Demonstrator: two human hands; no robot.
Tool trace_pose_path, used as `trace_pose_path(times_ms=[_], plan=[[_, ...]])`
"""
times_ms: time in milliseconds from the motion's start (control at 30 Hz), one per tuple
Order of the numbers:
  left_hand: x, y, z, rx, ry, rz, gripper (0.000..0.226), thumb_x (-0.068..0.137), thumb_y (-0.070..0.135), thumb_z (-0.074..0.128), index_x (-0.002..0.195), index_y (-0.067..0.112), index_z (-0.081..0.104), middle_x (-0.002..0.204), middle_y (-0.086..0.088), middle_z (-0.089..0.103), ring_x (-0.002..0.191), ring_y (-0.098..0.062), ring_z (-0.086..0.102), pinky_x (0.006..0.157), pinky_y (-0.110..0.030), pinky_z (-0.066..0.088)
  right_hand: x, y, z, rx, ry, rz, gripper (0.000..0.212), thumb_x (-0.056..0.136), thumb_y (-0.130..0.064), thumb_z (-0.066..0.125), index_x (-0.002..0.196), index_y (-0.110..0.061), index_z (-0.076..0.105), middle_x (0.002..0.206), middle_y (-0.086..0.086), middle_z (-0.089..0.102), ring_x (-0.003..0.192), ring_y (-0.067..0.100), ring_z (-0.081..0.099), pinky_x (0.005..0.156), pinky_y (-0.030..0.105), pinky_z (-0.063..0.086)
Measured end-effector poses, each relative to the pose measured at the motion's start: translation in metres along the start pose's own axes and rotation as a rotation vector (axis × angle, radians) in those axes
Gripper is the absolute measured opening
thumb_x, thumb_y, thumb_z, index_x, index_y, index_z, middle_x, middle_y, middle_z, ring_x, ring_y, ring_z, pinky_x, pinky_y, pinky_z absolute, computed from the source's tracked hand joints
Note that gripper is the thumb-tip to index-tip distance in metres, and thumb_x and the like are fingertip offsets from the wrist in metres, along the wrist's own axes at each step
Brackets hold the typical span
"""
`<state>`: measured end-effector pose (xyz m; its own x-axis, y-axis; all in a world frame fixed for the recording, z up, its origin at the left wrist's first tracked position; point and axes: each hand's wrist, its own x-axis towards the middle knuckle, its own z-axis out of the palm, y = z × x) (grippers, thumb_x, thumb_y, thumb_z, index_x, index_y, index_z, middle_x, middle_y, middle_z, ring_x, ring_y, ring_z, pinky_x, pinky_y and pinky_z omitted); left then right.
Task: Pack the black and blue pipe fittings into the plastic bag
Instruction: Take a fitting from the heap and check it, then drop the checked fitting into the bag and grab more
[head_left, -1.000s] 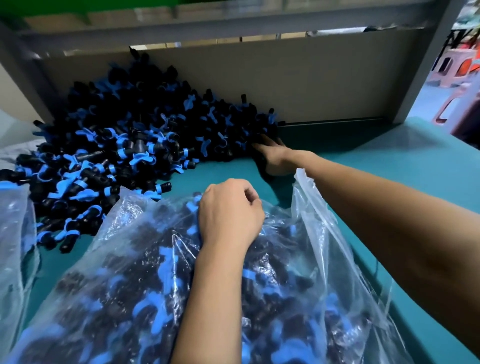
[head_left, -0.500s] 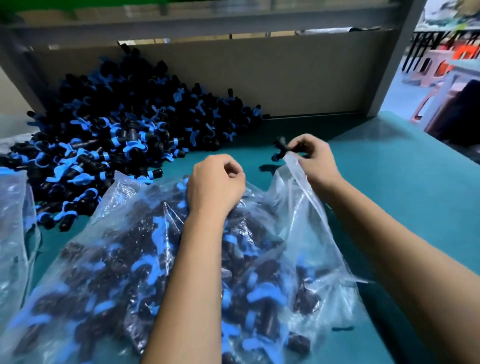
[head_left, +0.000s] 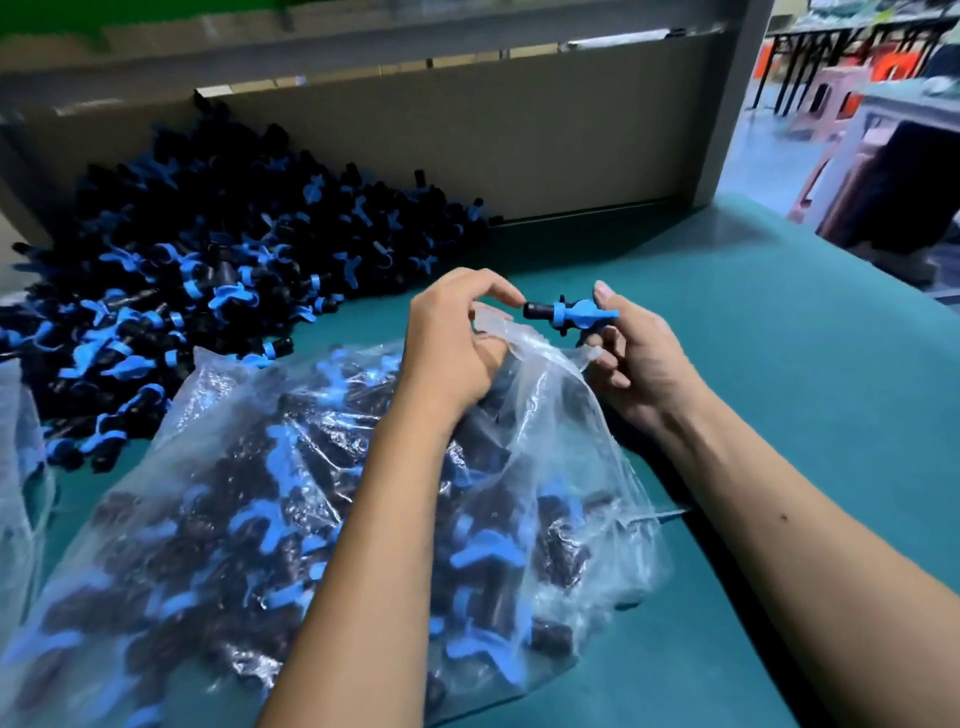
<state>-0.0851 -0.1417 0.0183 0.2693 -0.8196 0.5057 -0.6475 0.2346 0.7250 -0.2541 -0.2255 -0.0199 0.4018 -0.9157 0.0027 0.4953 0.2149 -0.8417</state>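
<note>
Black and blue, one pipe fitting (head_left: 570, 312) sits sideways in the air, just above the open mouth of the plastic bag (head_left: 524, 338). The right hand (head_left: 636, 358) pinches it by its blue end, with the thumb on top and curled fingers below. The black end points at the left hand (head_left: 457, 338). The left hand grips the bunched rim of the bag and holds the mouth up. Its first finger and thumb are bent close to the black tip, but I cannot tell if they touch it.

The clear bag lies on the green table (head_left: 779, 364), already stuffed with many fittings. A big pile of loose fittings (head_left: 208, 280) lies on the table to the left, against a brown board (head_left: 519, 140). Another clear bag (head_left: 21, 467) peeks in at the left edge.
</note>
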Motion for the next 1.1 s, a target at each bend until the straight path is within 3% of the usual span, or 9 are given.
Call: trace_pose_path(times_ms=[100, 200, 333, 433, 600, 733, 833, 1100], plan=[[0.0, 0.001, 0.0, -0.024, -0.052, -0.045, 0.045, 0.074, -0.012, 0.076, 0.097, 0.026, 0.076, 0.088, 0.015, 0.074, 0.072, -0.008, 0.067, 0.072, -0.03, 0.058, -0.001, 0.004, 0.004, -0.095, -0.042, 0.013, 0.023, 0.093, -0.04, 0.066, 0.076, -0.024, 0.065, 0.056, 0.0, 0.046, 0.036, 0.007, 0.028, 0.031, 0.015, 0.014], [-0.002, 0.0, 0.006, -0.052, -0.077, -0.074, 0.033, 0.077, -0.007, 0.08, 0.084, 0.026, 0.079, 0.063, 0.023, 0.067, 0.053, 0.004, 0.054, 0.056, -0.012, 0.042, 0.001, 0.009, 0.009, -0.165, -0.016, 0.011, 0.036, 0.099, -0.044, 0.06, 0.072, -0.02, 0.061, 0.055, 0.002, 0.047, 0.037, 0.009, 0.029, 0.033, 0.015, 0.015], [0.002, -0.008, 0.009, -0.137, 0.027, -0.149, 0.025, 0.081, -0.007, 0.077, 0.086, 0.018, 0.079, 0.081, 0.0, 0.077, 0.072, -0.012, 0.067, 0.072, -0.028, 0.056, 0.0, 0.007, 0.008, -0.044, -0.157, -0.053, 0.024, 0.099, -0.03, 0.061, 0.093, -0.008, 0.056, 0.066, 0.008, 0.058, 0.046, 0.008, 0.042, 0.037, 0.015, 0.028], [0.0, -0.01, 0.007, -0.27, 0.023, -0.252, 0.02, 0.084, -0.004, 0.076, 0.097, 0.011, 0.081, 0.085, -0.008, 0.078, 0.072, -0.017, 0.066, 0.074, -0.032, 0.054, -0.002, 0.005, 0.009, -0.082, -0.239, -0.094, 0.019, 0.096, -0.017, 0.064, 0.105, -0.002, 0.058, 0.072, 0.009, 0.064, 0.049, 0.008, 0.047, 0.042, 0.015, 0.036], [0.0, -0.011, 0.006, -0.298, -0.007, -0.292, 0.023, 0.082, -0.005, 0.079, 0.099, 0.01, 0.082, 0.079, -0.006, 0.075, 0.068, -0.016, 0.06, 0.069, -0.03, 0.048, 0.0, 0.005, 0.011, -0.227, -0.223, -0.163, 0.017, 0.095, -0.016, 0.066, 0.104, -0.002, 0.065, 0.074, 0.013, 0.064, 0.048, 0.01, 0.048, 0.042, 0.018, 0.037], [0.0, -0.005, -0.001, -0.353, 0.06, -0.271, 0.02, 0.077, 0.003, 0.088, 0.095, 0.007, 0.08, 0.077, -0.003, 0.075, 0.065, -0.005, 0.063, 0.064, -0.018, 0.05, 0.005, -0.002, 0.003, -0.159, -0.071, -0.195, 0.008, 0.095, -0.013, 0.064, 0.091, -0.006, 0.065, 0.065, 0.01, 0.062, 0.043, 0.008, 0.045, 0.038, 0.016, 0.033], [0.001, -0.003, -0.003, -0.433, 0.069, -0.282, 0.019, 0.076, 0.003, 0.089, 0.091, 0.008, 0.079, 0.075, -0.004, 0.076, 0.068, -0.009, 0.068, 0.064, -0.019, 0.053, 0.007, -0.004, -0.002, -0.087, 0.007, -0.195, 0.012, 0.1, -0.013, 0.059, 0.09, -0.007, 0.063, 0.063, 0.006, 0.059, 0.043, 0.006, 0.043, 0.036, 0.014, 0.031], [0.001, -0.005, -0.001, -0.37, -0.026, -0.247, 0.02, 0.075, 0.004, 0.09, 0.082, 0.021, 0.08, 0.07, 0.008, 0.075, 0.063, -0.003, 0.065, 0.061, -0.019, 0.05, -0.001, 0.011, 0.007, -0.215, -0.206, -0.16, 0.022, 0.096, -0.019, 0.066, 0.108, -0.001, 0.07, 0.07, 0.006, 0.062, 0.049, 0.006, 0.045, 0.043, 0.016, 0.034]])
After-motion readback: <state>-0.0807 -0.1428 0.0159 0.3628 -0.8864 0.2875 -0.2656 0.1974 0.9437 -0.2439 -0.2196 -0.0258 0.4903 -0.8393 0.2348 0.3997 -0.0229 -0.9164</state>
